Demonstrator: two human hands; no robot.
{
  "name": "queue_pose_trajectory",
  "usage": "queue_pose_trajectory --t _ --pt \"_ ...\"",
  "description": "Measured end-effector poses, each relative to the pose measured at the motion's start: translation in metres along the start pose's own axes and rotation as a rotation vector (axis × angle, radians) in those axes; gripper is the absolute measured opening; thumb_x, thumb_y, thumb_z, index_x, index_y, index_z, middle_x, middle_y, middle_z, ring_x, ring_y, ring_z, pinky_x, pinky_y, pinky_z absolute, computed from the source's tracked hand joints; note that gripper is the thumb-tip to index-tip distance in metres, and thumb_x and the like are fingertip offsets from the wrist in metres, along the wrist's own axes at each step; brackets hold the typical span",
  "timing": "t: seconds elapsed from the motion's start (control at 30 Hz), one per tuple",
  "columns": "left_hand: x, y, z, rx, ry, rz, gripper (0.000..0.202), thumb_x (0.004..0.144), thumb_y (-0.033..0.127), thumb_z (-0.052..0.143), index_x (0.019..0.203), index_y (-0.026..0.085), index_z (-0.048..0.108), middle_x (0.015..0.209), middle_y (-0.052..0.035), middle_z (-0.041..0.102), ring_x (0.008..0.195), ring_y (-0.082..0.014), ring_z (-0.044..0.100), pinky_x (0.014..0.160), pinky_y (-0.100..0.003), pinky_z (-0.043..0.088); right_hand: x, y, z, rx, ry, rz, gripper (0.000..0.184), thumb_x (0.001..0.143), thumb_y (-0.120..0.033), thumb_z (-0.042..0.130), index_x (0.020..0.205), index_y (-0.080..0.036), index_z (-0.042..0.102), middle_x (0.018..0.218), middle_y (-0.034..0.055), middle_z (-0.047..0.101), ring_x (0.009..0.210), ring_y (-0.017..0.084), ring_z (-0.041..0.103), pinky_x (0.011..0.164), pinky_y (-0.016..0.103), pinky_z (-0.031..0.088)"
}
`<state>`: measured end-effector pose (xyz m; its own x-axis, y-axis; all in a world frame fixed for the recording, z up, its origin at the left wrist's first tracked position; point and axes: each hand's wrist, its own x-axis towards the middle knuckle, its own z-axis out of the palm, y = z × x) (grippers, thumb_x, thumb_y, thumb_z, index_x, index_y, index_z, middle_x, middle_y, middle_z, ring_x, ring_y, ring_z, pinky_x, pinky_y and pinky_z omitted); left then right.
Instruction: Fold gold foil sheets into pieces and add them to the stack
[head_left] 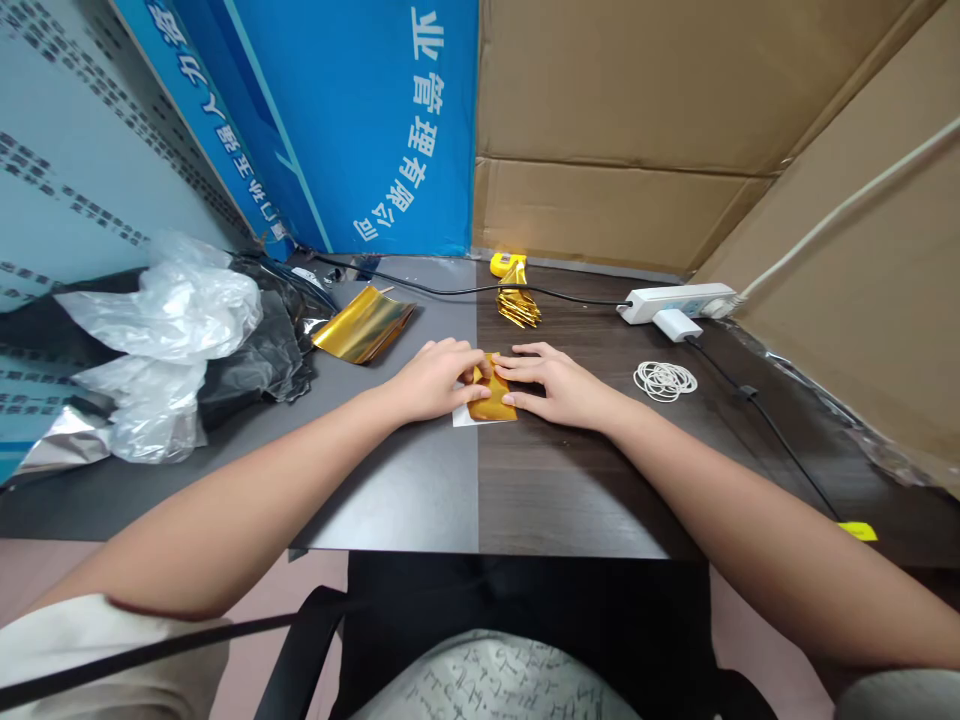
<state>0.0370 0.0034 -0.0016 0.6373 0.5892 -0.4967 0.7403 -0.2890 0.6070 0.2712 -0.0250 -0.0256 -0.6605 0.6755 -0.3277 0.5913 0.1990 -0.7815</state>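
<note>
A small sheet of gold foil paper (491, 402) with a white underside lies on the dark table (525, 490), partly folded. My left hand (431, 380) rests on its left edge, fingers curled and pinching the foil's top. My right hand (559, 385) lies flat over the right side, fingers stretched out and pressing the foil down. Both hands meet over the sheet, hiding much of it.
A stack of gold foil sheets (364, 325) lies at the back left beside crumpled plastic bags (161, 340). Folded gold pieces (517, 300) sit at the back centre. A white power strip (675, 300), its black cable (757, 410) and a pile of rubber bands (664, 380) are on the right. Cardboard walls (637, 120) surround the table.
</note>
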Motion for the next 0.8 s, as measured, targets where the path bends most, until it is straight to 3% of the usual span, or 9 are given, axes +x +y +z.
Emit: queue_pose_trajectory --t 0.07,0.2,0.33,0.43,0.57,0.7,0.8 --pt "-0.001 0.0 -0.001 -0.001 -0.01 0.096 0.011 0.093 0.027 0.065 0.101 0.022 0.069 0.103 -0.0041 0.069 0.102 -0.0218 0.06 0.089 -0.033 0.04 -0.001 -0.001 -0.001 -0.01 -0.015 0.0 0.044 0.093 -0.032 0.063 0.136 -0.024 0.065 0.15 0.0021 0.055 0.144 0.035 0.041 0.118 0.06 0.037" --pt "-0.003 -0.002 -0.003 -0.014 -0.022 0.277 0.019 0.097 0.023 0.058 0.109 0.024 0.073 0.116 -0.0052 0.069 0.108 -0.0205 0.063 0.096 -0.032 0.045 -0.003 -0.002 -0.003 0.007 0.02 -0.034 0.04 0.091 -0.03 0.065 0.132 -0.025 0.067 0.148 0.0035 0.057 0.142 0.033 0.044 0.116 0.059 0.04" --pt "-0.004 -0.004 -0.004 0.022 -0.035 0.264 0.021 0.096 0.026 0.061 0.111 0.026 0.076 0.114 -0.006 0.07 0.109 -0.0225 0.064 0.095 -0.034 0.047 -0.003 -0.003 -0.006 -0.005 0.107 -0.098 0.027 0.087 -0.031 0.074 0.113 -0.026 0.077 0.128 0.004 0.071 0.129 0.03 0.056 0.109 0.052 0.049" --pt "-0.003 -0.003 -0.004 0.017 -0.051 0.231 0.021 0.096 0.025 0.061 0.11 0.025 0.076 0.108 -0.0065 0.069 0.104 -0.0223 0.064 0.091 -0.034 0.047 -0.005 -0.004 -0.01 -0.03 0.035 -0.11 0.024 0.09 -0.028 0.071 0.113 -0.029 0.078 0.119 0.0015 0.075 0.127 0.03 0.058 0.108 0.052 0.05" --pt "-0.003 -0.002 -0.003 0.005 -0.059 0.166 0.02 0.096 0.027 0.061 0.108 0.026 0.078 0.102 -0.0063 0.068 0.099 -0.0228 0.063 0.089 -0.035 0.046 -0.011 -0.008 -0.021 -0.06 -0.131 -0.121 0.029 0.093 -0.029 0.066 0.12 -0.037 0.075 0.141 -0.0017 0.062 0.145 0.036 0.042 0.117 0.064 0.038" --pt "-0.002 -0.001 -0.002 0.015 -0.08 0.104 0.019 0.096 0.027 0.061 0.103 0.026 0.079 0.1 -0.0056 0.068 0.097 -0.0229 0.063 0.086 -0.035 0.045 -0.014 -0.012 -0.032 -0.052 -0.294 -0.065 0.033 0.095 -0.039 0.064 0.128 -0.041 0.068 0.156 -0.0027 0.043 0.152 0.045 0.021 0.112 0.081 0.024" --pt "-0.002 0.0 -0.002 0.01 -0.081 0.087 0.018 0.095 0.027 0.061 0.099 0.026 0.079 0.097 -0.0057 0.067 0.095 -0.0227 0.063 0.083 -0.034 0.046 -0.014 -0.012 -0.036 -0.041 -0.371 -0.051 0.032 0.096 -0.043 0.062 0.127 -0.041 0.069 0.16 -0.0025 0.037 0.152 0.046 0.012 0.11 0.084 0.019"
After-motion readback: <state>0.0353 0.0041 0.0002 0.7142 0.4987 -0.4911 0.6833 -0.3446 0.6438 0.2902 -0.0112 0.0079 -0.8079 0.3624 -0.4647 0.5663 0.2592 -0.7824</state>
